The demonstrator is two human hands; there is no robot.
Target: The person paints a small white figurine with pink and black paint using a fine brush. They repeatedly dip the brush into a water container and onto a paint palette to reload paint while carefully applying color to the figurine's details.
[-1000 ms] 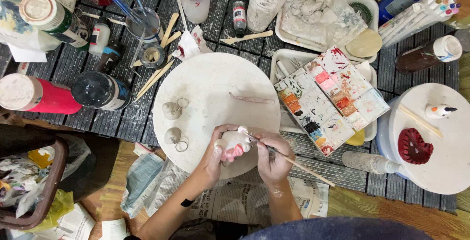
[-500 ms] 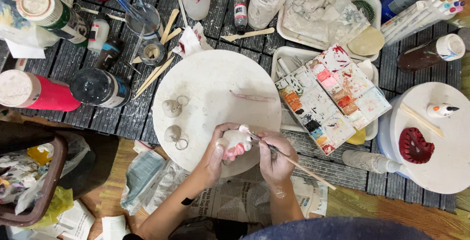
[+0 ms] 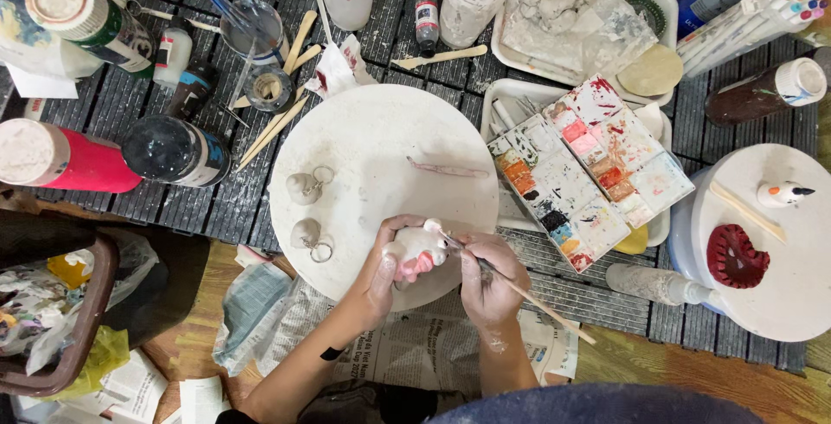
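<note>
1. head view: the left hand [image 3: 381, 273] is wrapped around a small white clay figurine [image 3: 414, 251] with a pink patch on its lower side, fingers curled closed about it and holding it just above the near edge of the round white turntable [image 3: 381, 147].
2. the right hand [image 3: 486, 281] pinches a thin wooden-handled paintbrush [image 3: 519, 287], fingers shut on the handle; the brush tip touches the top of the figurine, and the handle slants away to the lower right over the newspaper [image 3: 415, 346].
3. on the turntable, left of the hands, two small grey clay charms with metal rings [image 3: 308, 210] lie one above the other, and a thin pinkish stick [image 3: 450, 168] lies near the disc's middle.
4. just to the right of the turntable a paint palette [image 3: 589, 169] with many colour-stained wells sits tilted on a white tray.
5. further right, a second round white board [image 3: 779, 260] carries a dark red ridged clay piece [image 3: 736, 257] and a small white figure with an orange and black tip [image 3: 782, 193].
6. to the left of the turntable a red paint bottle [image 3: 65, 160] and a black paint bottle [image 3: 173, 151] lie on their sides on the dark slatted mat.
</note>
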